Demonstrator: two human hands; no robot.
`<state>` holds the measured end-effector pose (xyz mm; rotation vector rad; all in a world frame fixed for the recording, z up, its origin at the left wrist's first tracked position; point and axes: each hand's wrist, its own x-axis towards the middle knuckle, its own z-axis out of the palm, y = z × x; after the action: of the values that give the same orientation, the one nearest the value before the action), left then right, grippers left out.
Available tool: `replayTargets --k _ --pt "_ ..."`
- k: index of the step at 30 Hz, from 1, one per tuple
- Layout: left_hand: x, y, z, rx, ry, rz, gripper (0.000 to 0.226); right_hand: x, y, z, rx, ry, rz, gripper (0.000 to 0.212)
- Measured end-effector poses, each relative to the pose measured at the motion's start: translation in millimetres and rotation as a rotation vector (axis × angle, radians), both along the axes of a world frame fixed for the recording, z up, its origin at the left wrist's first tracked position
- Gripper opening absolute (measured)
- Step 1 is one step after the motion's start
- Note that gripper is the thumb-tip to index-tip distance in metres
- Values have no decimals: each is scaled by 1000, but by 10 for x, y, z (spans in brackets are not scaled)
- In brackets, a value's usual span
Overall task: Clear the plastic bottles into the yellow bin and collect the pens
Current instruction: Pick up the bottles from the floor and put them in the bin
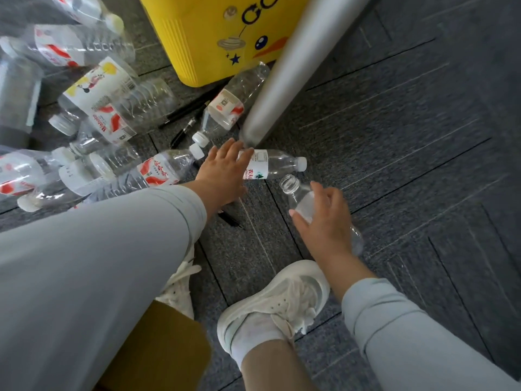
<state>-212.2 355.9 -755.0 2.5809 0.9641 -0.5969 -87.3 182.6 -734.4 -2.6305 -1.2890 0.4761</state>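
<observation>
A yellow bin (197,38) stands on the grey carpet at the top. Several clear plastic bottles lie scattered at the left, among them a big one with a white label (112,105). My left hand (225,170) reaches over a small capped bottle with a white and red label (277,163), fingers spread and touching its base end. My right hand (321,221) grips a clear uncapped bottle (301,198) just above the floor. Black pens (187,119) lie between the bottles near the bin. Another black pen (229,218) lies under my left wrist.
A slanted silver table leg (270,80) meets the floor right behind the small capped bottle. My white shoes (270,303) stand at the bottom middle. A brown cardboard box (158,348) sits at the lower left. A grey cylindrical object (17,100) is at the left edge.
</observation>
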Motion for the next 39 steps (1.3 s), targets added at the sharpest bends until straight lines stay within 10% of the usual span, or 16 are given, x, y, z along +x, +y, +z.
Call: replayTargets --k 12,39 --pt "-274 -97 -35 -77 -171 2 80 -162 67 191 81 155 -48 67" --pt "-2080 1208 3311 123 -658 485 78 -1546 1975 3094 392 181 177 72"
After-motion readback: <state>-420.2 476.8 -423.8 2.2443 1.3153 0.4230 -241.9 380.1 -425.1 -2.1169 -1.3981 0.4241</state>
